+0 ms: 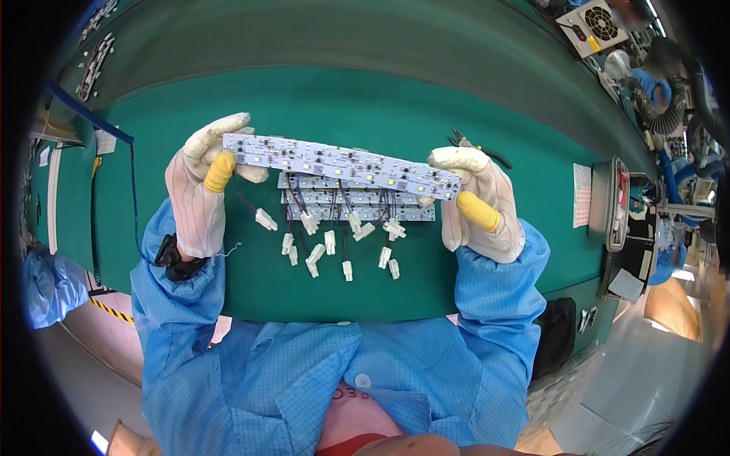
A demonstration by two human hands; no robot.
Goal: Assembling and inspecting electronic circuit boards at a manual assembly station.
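Between my two gloved hands I hold up a long white LED circuit board [334, 161], dotted with small chips and LEDs. My left hand [217, 158] pinches its left end, the yellow-tipped thumb in front. At the lower right end, my right hand [477, 194] grips it the same way. The board tilts down to the right. Below it on the green mat lie several more LED boards [361, 213], stacked in rows and partly hidden by the held one. Thin dark wires run from them to white plug connectors [330, 243] spread toward me.
Black-handled pliers [498, 156] lie beyond my right hand on the green mat [327, 292]. A metal tray [614, 205] and a printed sheet [582, 196] stand at the right. A blue hose [91, 114] hangs at the left. A white fan unit [595, 29] sits at the far right.
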